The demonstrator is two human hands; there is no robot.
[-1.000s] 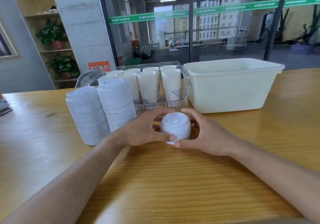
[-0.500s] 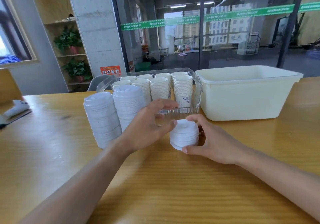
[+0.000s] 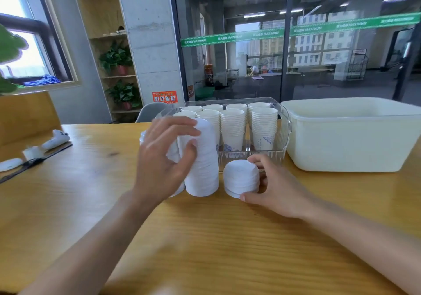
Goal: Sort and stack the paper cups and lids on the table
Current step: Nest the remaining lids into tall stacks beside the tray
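A short stack of white lids (image 3: 241, 177) stands on the wooden table (image 3: 205, 237), and my right hand (image 3: 275, 187) grips it, thumb in front and fingers behind. Just to its left rises a tall stack of lids (image 3: 204, 169). My left hand (image 3: 163, 158), blurred and with fingers spread, is up against that tall stack. It hides most of a second tall lid stack (image 3: 142, 135) further left. Behind them, several stacks of white paper cups (image 3: 232, 126) stand in a clear plastic tray (image 3: 286, 123).
A large cream plastic tub (image 3: 350, 142) sits to the right of the tray. At the table's left edge lie small white objects on a dark board (image 3: 54, 137). A grey chair back (image 3: 150, 112) shows behind the table.
My left hand has let go of the short lid stack and moved up and left to the tall stacks. My right hand still holds the short stack.
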